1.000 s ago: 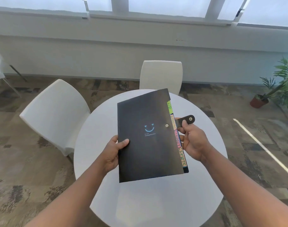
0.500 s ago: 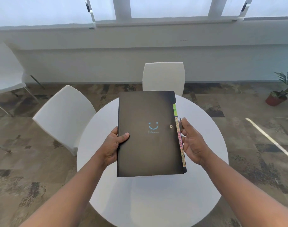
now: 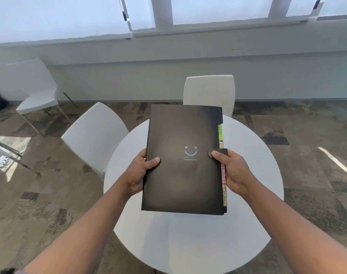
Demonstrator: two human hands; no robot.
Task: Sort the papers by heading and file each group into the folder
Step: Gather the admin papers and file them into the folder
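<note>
Folder is black and held shut above the round table. Left hand grips its left edge. Right hand grips its right edge, thumb on the strap. Colored tabs stick out there.

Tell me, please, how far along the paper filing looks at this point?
Apparently near its end. Done: no loose papers show on the round table, and the black folder is closed, coloured tabs lining its right edge. In hand: the left hand grips the spine side; the right hand presses the strap onto the cover. Left: possibly setting it down; its contents are hidden.
</note>
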